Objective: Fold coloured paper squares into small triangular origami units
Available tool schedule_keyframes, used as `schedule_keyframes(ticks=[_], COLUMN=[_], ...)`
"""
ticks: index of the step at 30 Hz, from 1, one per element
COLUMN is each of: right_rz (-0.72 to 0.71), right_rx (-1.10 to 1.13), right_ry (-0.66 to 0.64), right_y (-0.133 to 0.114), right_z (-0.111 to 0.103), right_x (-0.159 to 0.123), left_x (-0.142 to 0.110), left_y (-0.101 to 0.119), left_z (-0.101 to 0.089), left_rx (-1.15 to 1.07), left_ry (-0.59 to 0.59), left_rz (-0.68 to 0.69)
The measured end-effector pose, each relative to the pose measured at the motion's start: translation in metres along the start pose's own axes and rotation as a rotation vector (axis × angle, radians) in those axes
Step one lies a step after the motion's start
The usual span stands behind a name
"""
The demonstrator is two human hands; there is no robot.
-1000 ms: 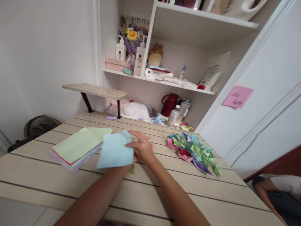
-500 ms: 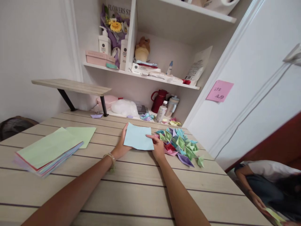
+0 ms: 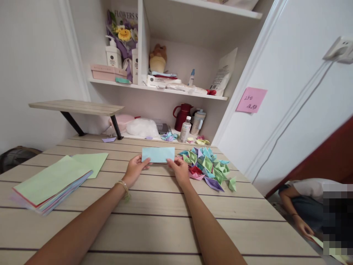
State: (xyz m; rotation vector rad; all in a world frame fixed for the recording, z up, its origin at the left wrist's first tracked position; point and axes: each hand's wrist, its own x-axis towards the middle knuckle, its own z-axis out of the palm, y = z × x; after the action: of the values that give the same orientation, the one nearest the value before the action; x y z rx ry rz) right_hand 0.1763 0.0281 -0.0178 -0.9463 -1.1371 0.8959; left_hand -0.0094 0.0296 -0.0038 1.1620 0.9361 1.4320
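A light blue sheet of paper [image 3: 158, 154], doubled over into a wide rectangle, is held up above the table. My left hand [image 3: 135, 168] pinches its lower left corner between thumb and fingers. At the lower right corner, my right hand [image 3: 179, 169] grips it the same way. Just right of that hand lies a heap of folded paper boats [image 3: 208, 165] in green, blue, pink, red and purple. A stack of coloured paper [image 3: 53, 178] with a pale green sheet on top sits to the left, beside another green sheet [image 3: 95, 163].
A small raised wooden shelf [image 3: 77, 106] on black legs stands at the back left. Behind the table are a clear bottle [image 3: 185, 129], a dark red jug [image 3: 182, 117] and a white plastic bag [image 3: 142, 127]. Another person [image 3: 306, 195] crouches at the lower right, holding pale paper.
The blue sheet moved right, away from the stack, and went from a flat square to a doubled-over rectangle. My hands parted to its two lower corners. The view swung right.
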Motion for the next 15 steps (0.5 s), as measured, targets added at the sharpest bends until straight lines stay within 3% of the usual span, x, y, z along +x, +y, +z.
schedule_keyframes(ticks=[6,12,15], right_rz=[0.031,-0.011,-0.022], right_rx=[0.058,0.048,0.030], right_ry=[-0.071,-0.194,-0.246], right_y=[-0.001,-0.006,-0.009], right_z=[0.004,0.008,0.009], right_x=[-0.005,-0.008,-0.011], left_x=[0.002,-0.002,-0.004], left_y=[0.002,0.002,0.001], left_z=[-0.002,0.000,0.001], left_rx=[-0.094,0.019,0.040], left_ry=[0.105,-0.147,-0.191], left_rz=[0.101,0.017,0.001])
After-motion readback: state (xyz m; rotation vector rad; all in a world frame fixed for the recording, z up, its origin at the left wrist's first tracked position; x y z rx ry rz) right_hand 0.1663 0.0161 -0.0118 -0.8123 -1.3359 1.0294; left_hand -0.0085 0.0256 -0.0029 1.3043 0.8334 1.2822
